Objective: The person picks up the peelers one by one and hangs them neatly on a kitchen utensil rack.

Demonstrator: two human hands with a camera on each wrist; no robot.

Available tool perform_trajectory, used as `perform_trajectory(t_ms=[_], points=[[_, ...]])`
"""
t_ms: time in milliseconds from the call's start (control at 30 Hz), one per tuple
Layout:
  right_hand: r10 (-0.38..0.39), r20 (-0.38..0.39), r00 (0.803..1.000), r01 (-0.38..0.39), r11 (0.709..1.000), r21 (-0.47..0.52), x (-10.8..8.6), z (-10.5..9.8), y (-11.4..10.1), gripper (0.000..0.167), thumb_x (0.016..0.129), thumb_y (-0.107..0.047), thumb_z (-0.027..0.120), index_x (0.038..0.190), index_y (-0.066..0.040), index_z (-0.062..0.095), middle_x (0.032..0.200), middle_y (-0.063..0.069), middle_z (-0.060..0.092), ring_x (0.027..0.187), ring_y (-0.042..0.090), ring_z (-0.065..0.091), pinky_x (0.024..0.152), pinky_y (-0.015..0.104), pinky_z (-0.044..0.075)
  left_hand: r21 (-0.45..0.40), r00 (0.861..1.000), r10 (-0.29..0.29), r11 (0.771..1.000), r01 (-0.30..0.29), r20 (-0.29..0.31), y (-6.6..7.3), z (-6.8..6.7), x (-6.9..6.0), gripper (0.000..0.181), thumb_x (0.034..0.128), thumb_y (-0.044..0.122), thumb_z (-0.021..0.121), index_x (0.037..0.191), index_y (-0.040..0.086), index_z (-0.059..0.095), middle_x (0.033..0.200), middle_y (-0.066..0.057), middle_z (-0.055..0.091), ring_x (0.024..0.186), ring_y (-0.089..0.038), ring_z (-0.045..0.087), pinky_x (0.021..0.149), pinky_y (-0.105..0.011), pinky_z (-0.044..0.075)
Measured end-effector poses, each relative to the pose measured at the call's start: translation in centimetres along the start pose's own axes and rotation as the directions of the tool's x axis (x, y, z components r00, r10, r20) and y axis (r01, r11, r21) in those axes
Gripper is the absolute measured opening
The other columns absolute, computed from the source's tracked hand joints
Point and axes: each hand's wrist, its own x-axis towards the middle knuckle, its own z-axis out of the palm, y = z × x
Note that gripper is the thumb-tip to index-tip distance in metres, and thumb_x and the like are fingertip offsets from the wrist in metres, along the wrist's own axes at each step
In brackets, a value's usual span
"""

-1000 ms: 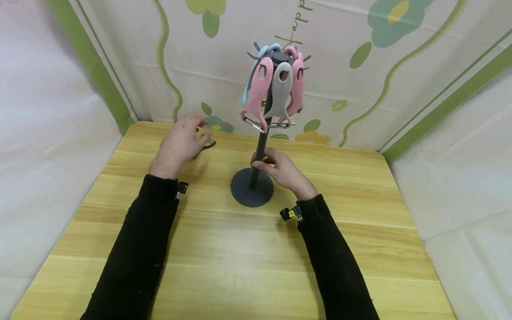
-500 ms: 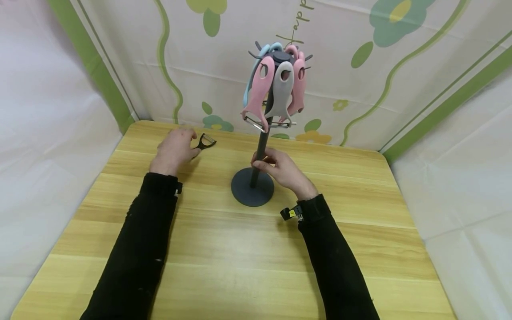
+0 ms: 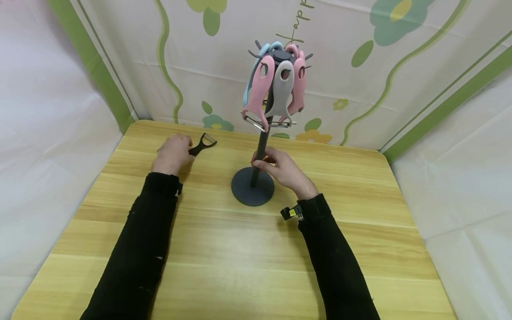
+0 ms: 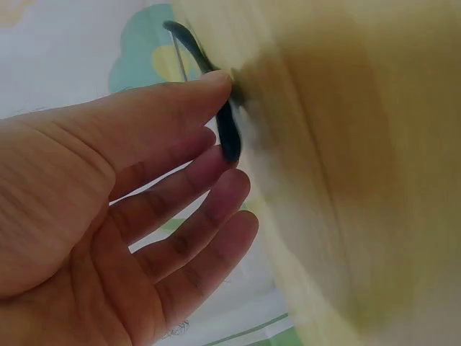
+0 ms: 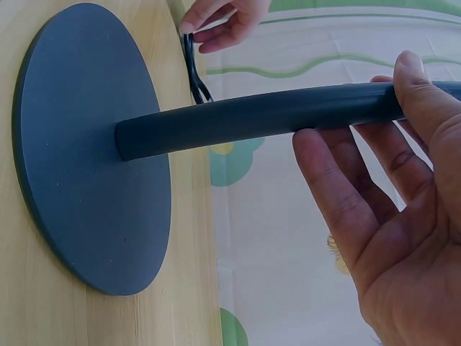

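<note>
My left hand (image 3: 173, 155) is low over the back left of the table, pinching the handle end of a black peeler (image 3: 197, 149). In the left wrist view, the thumb lies on one side of the peeler (image 4: 227, 130) and fingertips on the other. My right hand (image 3: 285, 172) holds the post of a dark grey stand (image 3: 262, 144) between thumb and fingers, above its round base (image 5: 94, 180). From the stand's top hooks hang a pink peeler (image 3: 260, 86), a grey peeler (image 3: 281, 91), another pink peeler (image 3: 298, 84) and light blue peelers (image 3: 251, 80), partly hidden.
The wooden table (image 3: 240, 266) extends in front of and around the stand. A patterned cloth (image 3: 320, 98) rises behind its back edge, with pale cloth at both sides. Bare hooks (image 3: 309, 57) stick out from the stand's top.
My left hand has drawn back from over the black peeler and lowered to its handle, uncovering its blade end. Its fingers now pinch the handle. The right hand and stand stay put.
</note>
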Motion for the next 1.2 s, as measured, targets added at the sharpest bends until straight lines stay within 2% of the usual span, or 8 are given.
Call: perform_trajectory(t_ms=[300, 433, 567, 733, 933, 1200], points=[[0.004, 0.0, 1.0, -0.004, 1.0, 0.006, -0.1, 0.0, -0.2, 0.022, 0.121, -0.019, 0.07, 0.135, -0.003, 0.074, 0.131, 0.02, 0.08, 0.122, 0.039, 0.081, 0.108, 0.065, 0.069, 0.003, 1.0, -0.006, 1.0, 0.005, 0.007, -0.4, 0.3, 0.5, 0.033, 0.1105, 0.01, 0.081, 0.136, -0.011, 0.074, 0.14, -0.036, 0.074, 0.127, -0.052, 0.074, 0.11, -0.066, 0.064], [-0.001, 0.0, 1.0, 0.001, 1.0, -0.006, -0.1, 0.0, -0.1, 0.021, 0.121, -0.019, 0.07, 0.135, -0.004, 0.075, 0.131, 0.018, 0.081, 0.121, 0.038, 0.081, 0.106, 0.059, 0.07, 0.0, 1.0, 0.013, 1.0, -0.013, -0.004, -0.4, 0.0, 0.4, 0.035, 0.1105, 0.007, 0.079, 0.139, -0.012, 0.072, 0.142, -0.036, 0.074, 0.13, -0.053, 0.073, 0.112, -0.066, 0.063], [-0.004, 0.0, 1.0, 0.004, 1.0, -0.011, -0.1, -0.1, -0.1, 0.021, 0.121, -0.019, 0.07, 0.134, -0.004, 0.075, 0.131, 0.018, 0.081, 0.12, 0.037, 0.081, 0.105, 0.054, 0.071, -0.029, 0.998, 0.042, 0.999, -0.043, -0.041, -0.2, -0.4, 0.1, 0.037, 0.1113, 0.006, 0.077, 0.144, -0.011, 0.071, 0.146, -0.036, 0.072, 0.135, -0.054, 0.072, 0.115, -0.067, 0.062], [-0.002, 0.0, 1.0, 0.002, 1.0, -0.007, -0.1, -0.1, -0.1, 0.021, 0.121, -0.019, 0.069, 0.135, -0.004, 0.075, 0.131, 0.019, 0.08, 0.121, 0.037, 0.081, 0.106, 0.058, 0.07, -0.108, 0.995, 0.077, 0.991, -0.085, -0.069, -0.2, -0.7, -0.1, 0.041, 0.1157, 0.012, 0.074, 0.151, -0.007, 0.068, 0.155, -0.034, 0.068, 0.145, -0.053, 0.066, 0.124, -0.068, 0.056], [0.0, 0.001, 1.0, 0.0, 1.0, 0.008, -0.1, -0.1, -0.1, 0.021, 0.121, -0.019, 0.07, 0.135, -0.003, 0.074, 0.131, 0.02, 0.08, 0.121, 0.039, 0.08, 0.109, 0.067, 0.067, -0.215, 0.989, 0.111, 0.968, -0.13, -0.1, -0.1, -1.2, 0.0, 0.046, 0.1168, 0.016, 0.073, 0.157, -0.004, 0.064, 0.161, -0.031, 0.062, 0.153, -0.052, 0.06, 0.133, -0.069, 0.048], [-0.001, 0.003, 1.0, 0.001, 1.0, 0.006, 0.0, 0.0, -0.1, 0.021, 0.121, -0.019, 0.069, 0.134, -0.004, 0.075, 0.131, 0.02, 0.08, 0.12, 0.039, 0.079, 0.109, 0.069, 0.066, -0.362, 0.971, 0.116, 0.913, -0.187, -0.208, 0.0, -1.0, 0.6, 0.042, 0.1156, 0.018, 0.076, 0.154, 0.002, 0.068, 0.157, -0.024, 0.067, 0.146, -0.045, 0.065, 0.124, -0.066, 0.055]])
